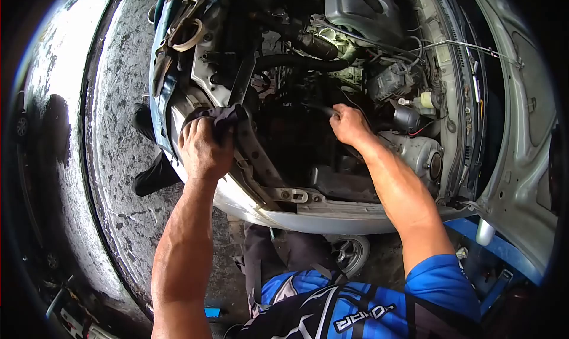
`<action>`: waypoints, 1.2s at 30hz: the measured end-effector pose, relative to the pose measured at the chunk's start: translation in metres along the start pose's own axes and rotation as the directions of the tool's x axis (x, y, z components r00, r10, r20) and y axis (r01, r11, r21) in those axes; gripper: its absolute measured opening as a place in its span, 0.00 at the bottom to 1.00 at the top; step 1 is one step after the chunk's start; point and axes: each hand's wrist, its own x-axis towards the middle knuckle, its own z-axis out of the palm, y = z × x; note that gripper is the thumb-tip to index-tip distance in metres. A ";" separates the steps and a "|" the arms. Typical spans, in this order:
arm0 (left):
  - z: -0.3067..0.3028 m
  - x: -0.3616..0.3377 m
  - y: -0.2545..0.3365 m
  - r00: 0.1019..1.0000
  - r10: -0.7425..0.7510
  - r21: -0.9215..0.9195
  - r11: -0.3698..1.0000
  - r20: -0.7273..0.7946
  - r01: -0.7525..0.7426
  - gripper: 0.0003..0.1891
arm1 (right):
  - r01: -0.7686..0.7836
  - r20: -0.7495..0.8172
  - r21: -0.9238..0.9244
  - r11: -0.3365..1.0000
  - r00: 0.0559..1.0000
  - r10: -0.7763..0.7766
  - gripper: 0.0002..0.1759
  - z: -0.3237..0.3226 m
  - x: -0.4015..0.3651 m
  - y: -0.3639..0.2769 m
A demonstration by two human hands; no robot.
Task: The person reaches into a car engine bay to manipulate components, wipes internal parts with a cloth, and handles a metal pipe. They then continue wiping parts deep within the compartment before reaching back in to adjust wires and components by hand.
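Note:
My left hand [204, 148] is closed on a dark cloth [220, 117], pressed on the front edge of a car's engine bay. Over the dark middle of the bay, my right hand [348, 125] grips a thin dark tool [320, 108] that points left into the bay. What its far end touches is lost in shadow. Beyond my hands lie a black hose [296, 60] and a grey engine cover [364, 10]. A round metal housing [418, 155] sits to the right of my right forearm.
A roll of tape [188, 35] lies on the front panel at the upper left. The raised hood [524, 102] stands on the right, with a thin rod near it. Another person's dark-clothed legs [155, 176] show at the left. A wheel [351, 253] is on the floor.

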 end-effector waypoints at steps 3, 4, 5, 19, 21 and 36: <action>0.000 0.000 0.000 1.000 -0.005 -0.020 1.000 0.009 0.005 0.21 | -0.011 -0.032 0.029 1.000 0.999 0.012 0.21 0.001 -0.002 0.000; 0.000 0.000 -0.001 1.000 -0.009 -0.022 1.000 0.010 0.009 0.21 | -0.014 -0.046 -0.001 1.000 0.999 0.013 0.21 0.000 0.000 -0.002; 0.000 0.001 -0.001 1.000 -0.007 -0.022 1.000 0.010 0.007 0.20 | -0.016 -0.060 -0.030 0.999 0.998 0.014 0.21 -0.002 0.002 -0.004; 0.002 0.001 -0.004 1.000 -0.014 -0.027 1.000 0.003 0.014 0.20 | -0.113 -0.022 0.046 0.992 0.993 0.114 0.20 -0.033 -0.002 0.018; 0.002 0.001 -0.005 1.000 -0.012 -0.031 0.999 0.011 0.012 0.20 | -0.063 -0.055 0.008 0.998 0.996 0.063 0.20 -0.029 -0.002 0.020; 0.004 0.000 -0.006 1.000 0.003 -0.033 0.999 -0.014 -0.003 0.19 | 0.034 -0.066 -0.239 0.970 0.997 -0.051 0.14 0.008 0.074 0.001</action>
